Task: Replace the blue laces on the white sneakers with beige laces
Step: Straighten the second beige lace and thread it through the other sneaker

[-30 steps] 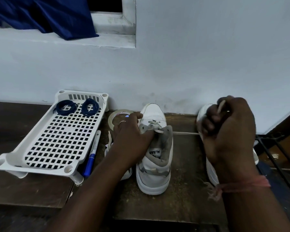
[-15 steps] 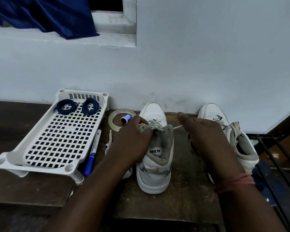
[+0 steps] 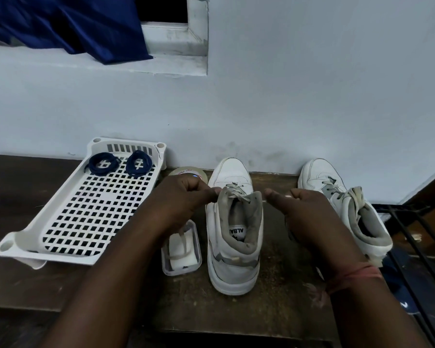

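my left hand (image 3: 183,197) pinching beige lace (image 3: 237,194) at near sneaker (image 3: 234,237) collar, my right hand (image 3: 301,212) curled, thumb out, grip contents unclear

Home corner: whitewashed wall (image 3: 312,96), window ledge (image 3: 161,64), worn wooden table (image 3: 23,197).

At frame centre, the left hand (image 3: 186,197) pinches the collar of a white sneaker (image 3: 234,237) threaded with a beige lace (image 3: 236,192). The right hand (image 3: 304,214), fingers curled, thumb extended, sits between it and the second sneaker (image 3: 342,202). Two coiled blue laces (image 3: 103,163) lie in the white tray (image 3: 68,212) at left.
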The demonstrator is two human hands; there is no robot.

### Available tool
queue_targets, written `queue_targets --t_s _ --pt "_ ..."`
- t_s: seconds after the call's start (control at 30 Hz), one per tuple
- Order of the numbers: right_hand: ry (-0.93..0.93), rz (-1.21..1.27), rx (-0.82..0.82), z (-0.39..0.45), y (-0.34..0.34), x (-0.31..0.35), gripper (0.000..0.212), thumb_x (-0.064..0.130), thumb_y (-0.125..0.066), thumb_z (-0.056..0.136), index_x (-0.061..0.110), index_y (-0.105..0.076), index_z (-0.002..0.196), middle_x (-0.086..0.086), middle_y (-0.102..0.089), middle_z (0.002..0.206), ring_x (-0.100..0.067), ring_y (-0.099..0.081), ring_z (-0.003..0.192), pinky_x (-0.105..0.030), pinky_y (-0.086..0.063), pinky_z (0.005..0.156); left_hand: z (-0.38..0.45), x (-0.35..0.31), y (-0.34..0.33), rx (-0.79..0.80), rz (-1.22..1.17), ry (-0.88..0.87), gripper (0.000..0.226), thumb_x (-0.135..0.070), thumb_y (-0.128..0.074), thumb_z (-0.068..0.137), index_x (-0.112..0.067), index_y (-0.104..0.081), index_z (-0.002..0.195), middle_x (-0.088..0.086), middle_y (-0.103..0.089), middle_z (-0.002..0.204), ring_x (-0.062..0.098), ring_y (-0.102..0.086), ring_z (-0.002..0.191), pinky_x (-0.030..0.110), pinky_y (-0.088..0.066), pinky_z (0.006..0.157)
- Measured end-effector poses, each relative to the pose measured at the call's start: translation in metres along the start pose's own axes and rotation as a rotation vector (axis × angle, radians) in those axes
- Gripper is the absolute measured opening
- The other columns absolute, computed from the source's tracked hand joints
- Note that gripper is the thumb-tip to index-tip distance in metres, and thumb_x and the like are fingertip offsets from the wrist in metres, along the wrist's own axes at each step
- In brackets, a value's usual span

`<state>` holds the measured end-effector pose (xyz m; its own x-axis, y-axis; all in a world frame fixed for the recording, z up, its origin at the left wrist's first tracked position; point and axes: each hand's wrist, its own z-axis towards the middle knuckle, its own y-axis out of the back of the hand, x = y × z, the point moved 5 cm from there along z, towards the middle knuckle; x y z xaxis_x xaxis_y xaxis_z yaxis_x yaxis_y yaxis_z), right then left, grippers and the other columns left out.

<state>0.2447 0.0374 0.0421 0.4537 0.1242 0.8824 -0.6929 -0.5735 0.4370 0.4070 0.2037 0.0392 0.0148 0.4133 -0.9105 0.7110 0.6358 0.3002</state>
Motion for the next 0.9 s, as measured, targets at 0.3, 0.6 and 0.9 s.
queue_targets --t_s 0.3,0.6,0.9 --pt "0.165 -0.281 -0.221 -0.002 0.007 0.004 0.044 0.030 -0.070 0.090 0.006 -0.047 0.061 -0.004 -0.049 0.060 -0.022 -0.047 0.058 -0.035 -0.032 0.056 0.000 -0.010 0.016 -0.211 0.250 -0.159 0.026 -0.031 -0.081 0.085 -0.009 -0.074 0.074 0.016 -0.067 0.072 0.008 -0.054 0.043 0.018 -0.041 0.039" --pt "0.204 -0.349 -0.298 -0.005 0.006 0.007 0.037 0.029 -0.063 0.094 0.010 -0.047 0.066 0.002 -0.051 0.069 -0.020 -0.048 0.067 -0.034 -0.027 0.063 0.002 -0.008 0.017 -0.280 0.290 -0.140 0.022 -0.030 -0.079 0.087 -0.017 -0.076 0.070 0.000 -0.064 0.068 0.005 -0.054 0.045 0.012 -0.036 0.034" --pt "0.153 -0.298 -0.240 -0.007 0.008 0.009 0.045 0.034 -0.068 0.091 0.014 -0.044 0.059 0.000 -0.049 0.057 -0.016 -0.048 0.058 -0.029 -0.029 0.053 0.000 -0.004 0.010 -0.249 0.239 -0.154 0.030 -0.033 -0.073 0.092 -0.006 -0.072 0.079 0.012 -0.066 0.069 0.004 -0.049 0.043 0.014 -0.039 0.037"
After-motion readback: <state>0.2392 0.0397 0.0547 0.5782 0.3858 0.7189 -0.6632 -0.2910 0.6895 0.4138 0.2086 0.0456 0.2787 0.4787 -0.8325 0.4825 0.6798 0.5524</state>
